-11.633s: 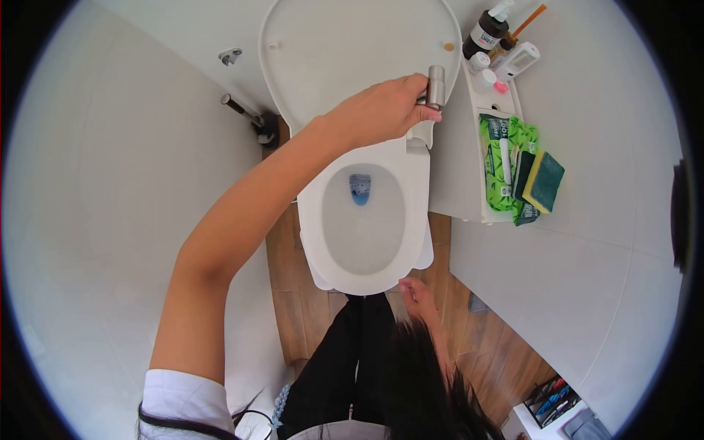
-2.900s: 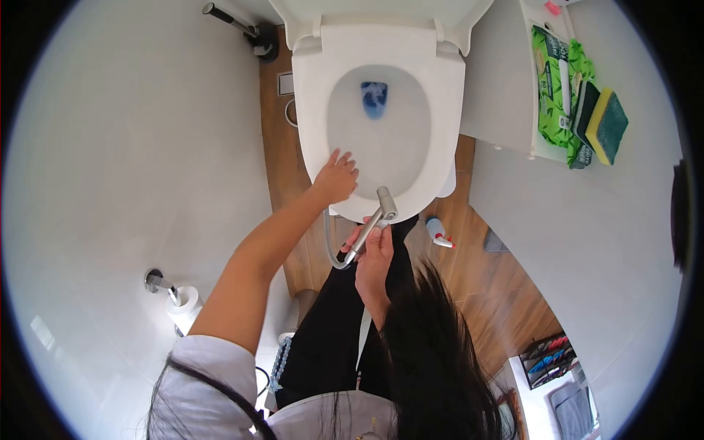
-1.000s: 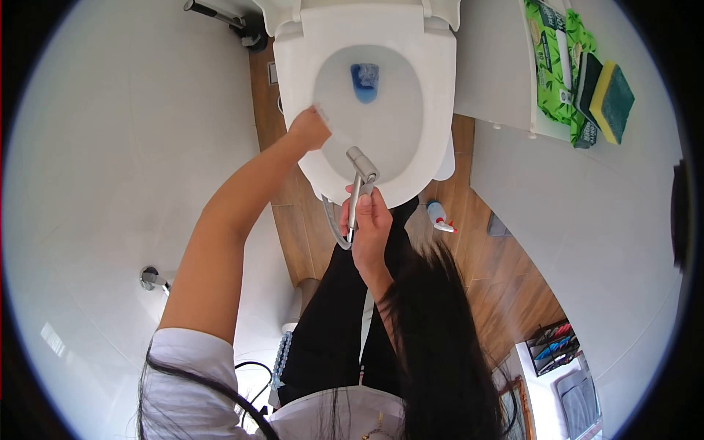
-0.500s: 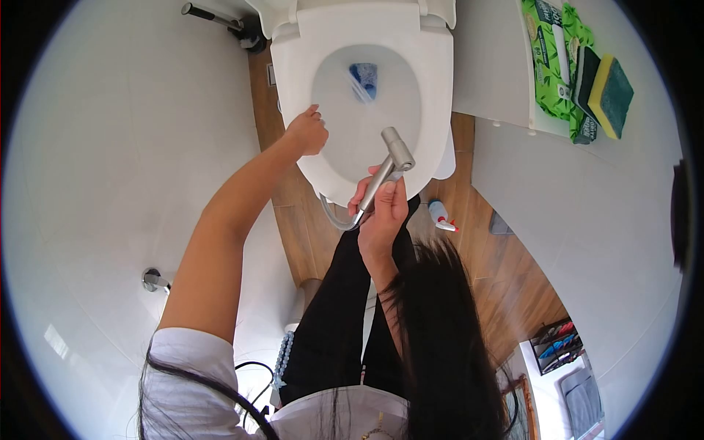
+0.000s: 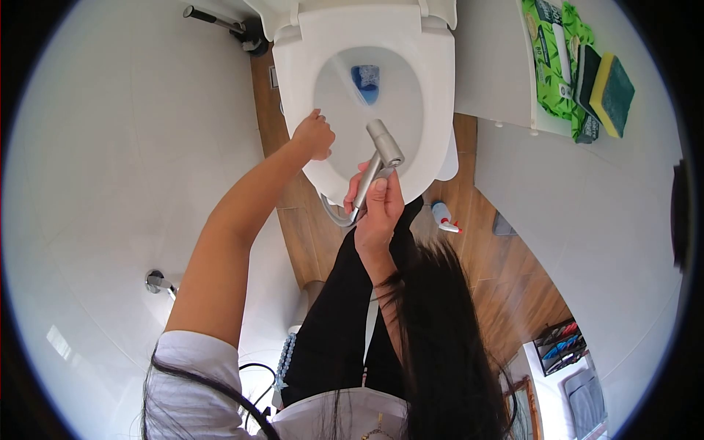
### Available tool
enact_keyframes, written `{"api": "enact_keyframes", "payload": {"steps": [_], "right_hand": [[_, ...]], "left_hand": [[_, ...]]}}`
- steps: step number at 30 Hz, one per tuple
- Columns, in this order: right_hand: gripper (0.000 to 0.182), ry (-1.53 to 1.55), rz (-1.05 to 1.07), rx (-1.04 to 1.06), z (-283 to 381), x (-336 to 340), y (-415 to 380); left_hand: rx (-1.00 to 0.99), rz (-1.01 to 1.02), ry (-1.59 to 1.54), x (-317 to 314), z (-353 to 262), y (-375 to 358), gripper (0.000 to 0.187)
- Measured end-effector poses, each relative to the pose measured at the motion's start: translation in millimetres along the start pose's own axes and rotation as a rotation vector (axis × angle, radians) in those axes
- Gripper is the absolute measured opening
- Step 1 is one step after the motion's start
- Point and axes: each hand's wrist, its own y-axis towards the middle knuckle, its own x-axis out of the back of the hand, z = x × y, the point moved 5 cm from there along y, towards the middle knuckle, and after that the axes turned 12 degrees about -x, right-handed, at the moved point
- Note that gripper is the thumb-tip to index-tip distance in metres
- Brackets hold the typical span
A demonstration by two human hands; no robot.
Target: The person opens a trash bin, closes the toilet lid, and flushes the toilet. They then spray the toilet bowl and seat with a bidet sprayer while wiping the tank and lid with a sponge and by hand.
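Note:
Wrapped round the handle of a metal hand sprayer [image 5: 385, 143], my right hand [image 5: 379, 213] is over the front rim of a white toilet [image 5: 438, 110]. A thin stream of water runs from the sprayer head toward the upper left of the bowl. Blue water [image 5: 367, 84] lies at the bottom of the bowl. My left hand [image 5: 314, 136] is at the left rim with its fingers curled in; whether it holds anything is hidden. The sprayer's hose curves below my right hand.
A toilet brush [image 5: 253, 35] stands at the upper left. At the upper right, green wipes packs [image 5: 546, 66] and a yellow-green sponge [image 5: 611, 95] lie on a white surface. A spray bottle [image 5: 444, 217] is on the wooden floor [image 5: 484, 257], right of my legs.
The sprayer head has swung up and left in my right hand, and its water stream now reaches further toward the bowl's upper left. The view has shifted slightly.

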Motion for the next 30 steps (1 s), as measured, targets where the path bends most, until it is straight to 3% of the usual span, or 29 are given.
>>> {"api": "enact_keyframes", "payload": {"steps": [3,5,12,15,23,24,26,29,30], "right_hand": [[0.037,-0.011,0.039,0.0,-1.0,-9.7,3.6],[0.037,-0.05,0.068,0.023,0.3,-14.1,5.2],[0.038,0.011,0.051,0.089,13.2,-18.9,5.4],[0.038,0.008,0.077,0.093,11.5,-18.5,5.1],[0.039,0.006,0.137,0.121,11.1,-31.0,9.3],[0.039,0.007,0.138,0.124,13.0,-32.7,10.0],[0.038,-0.018,0.091,0.144,17.7,-34.0,11.4],[0.038,-0.009,0.006,0.17,21.8,-31.1,12.7],[0.038,-0.008,0.011,0.18,22.0,-30.0,14.0]], "left_hand": [[0.036,0.025,0.028,-8.9,0.5,3.9,0.032],[0.022,-0.11,0.02,-29.2,4.3,14.8,0.029],[-0.003,-0.022,-0.111,-26.3,-32.0,7.2,0.024],[-0.015,-0.188,-0.272,-53.4,-49.8,18.5,0.025],[0.008,-0.351,-0.514,-79.6,-57.5,27.4,0.037],[0.019,-0.382,-0.536,-86.9,-57.8,29.6,0.027],[0.0,-0.555,-0.507,-107.6,-54.0,41.0,0.014],[-0.143,-1.093,-0.145,-162.1,-46.8,76.0,0.035],[-0.122,-0.96,-0.451,-148.7,-42.6,69.6,0.031]]}}
